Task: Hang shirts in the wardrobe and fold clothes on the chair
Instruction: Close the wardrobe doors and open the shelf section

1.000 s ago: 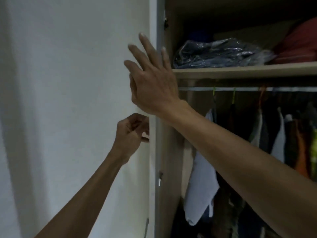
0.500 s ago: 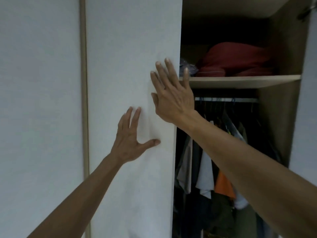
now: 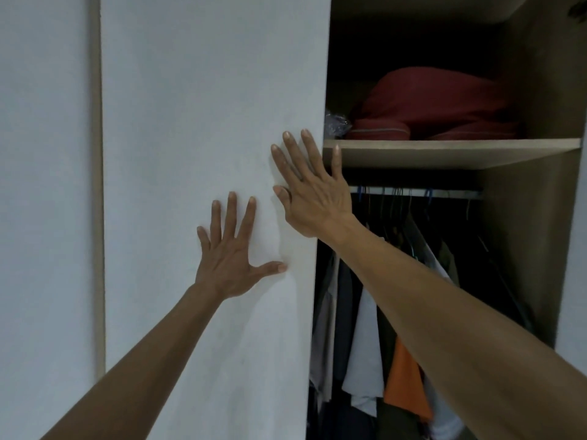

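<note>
A white wardrobe door (image 3: 203,128) fills the middle of the view. My left hand (image 3: 232,258) lies flat on it with fingers spread. Higher up, my right hand (image 3: 313,192) presses flat near the door's right edge, fingers straight. To the right the wardrobe stands open: shirts in grey, white and orange (image 3: 365,350) hang from a metal rail (image 3: 444,192). Neither hand holds anything. No chair is in view.
A wooden shelf (image 3: 444,152) above the rail carries a red bundle (image 3: 435,109) and a bit of clear plastic (image 3: 336,123). Another white door panel (image 3: 44,185) stands at the left, and a white door edge (image 3: 571,281) at the far right.
A second ago my left hand pinched the door's edge and my right hand hovered; the door has swung across the opening, and both hands now lie flat on it.
</note>
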The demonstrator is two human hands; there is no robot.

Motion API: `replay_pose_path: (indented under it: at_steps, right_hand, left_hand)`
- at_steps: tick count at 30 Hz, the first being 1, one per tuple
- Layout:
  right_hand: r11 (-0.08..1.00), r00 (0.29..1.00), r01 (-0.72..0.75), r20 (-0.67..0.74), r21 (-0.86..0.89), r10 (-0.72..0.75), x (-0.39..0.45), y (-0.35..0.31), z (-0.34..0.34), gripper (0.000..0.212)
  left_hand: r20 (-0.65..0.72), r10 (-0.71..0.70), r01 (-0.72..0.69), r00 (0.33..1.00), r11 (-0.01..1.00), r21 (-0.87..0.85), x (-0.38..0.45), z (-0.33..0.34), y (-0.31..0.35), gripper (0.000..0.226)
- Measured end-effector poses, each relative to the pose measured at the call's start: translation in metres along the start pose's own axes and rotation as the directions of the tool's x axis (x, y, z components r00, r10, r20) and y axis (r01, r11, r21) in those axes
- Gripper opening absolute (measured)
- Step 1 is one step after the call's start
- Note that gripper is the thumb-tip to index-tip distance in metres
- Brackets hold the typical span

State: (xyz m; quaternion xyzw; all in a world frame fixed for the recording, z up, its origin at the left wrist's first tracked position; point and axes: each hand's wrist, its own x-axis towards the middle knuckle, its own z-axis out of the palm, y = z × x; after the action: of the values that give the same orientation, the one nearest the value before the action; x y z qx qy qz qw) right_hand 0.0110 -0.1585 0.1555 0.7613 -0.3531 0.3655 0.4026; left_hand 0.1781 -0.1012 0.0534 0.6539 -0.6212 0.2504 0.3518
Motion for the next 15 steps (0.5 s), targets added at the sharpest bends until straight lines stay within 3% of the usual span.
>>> replay_pose_path:
  at_steps: [7,11,15]
  right_hand:
    - [0.999,1.0,0.024,0.005,0.036,-0.024,0.002,0.004,0.011,0.064]
    - [1.0,0.993,0.007,0.116,0.027,-0.01,-0.003,-0.003,-0.005,0.061]
    - [0.994,0.969,0.005,0.245,0.11,-0.032,-0.012,-0.008,-0.04,0.055]
  left_hand:
    - [-0.002,-0.028,0.028,1.0,0.999,0.029,0.004,0.005,0.001,0.126]
    - [-0.005,-0.079,0.078,0.997,0.997,-0.019,0.0,0.001,0.008,0.12]
    - [0.045,-0.095,0.096,0.994,0.995,-0.021,-0.011,-0.02,0.012,0.097]
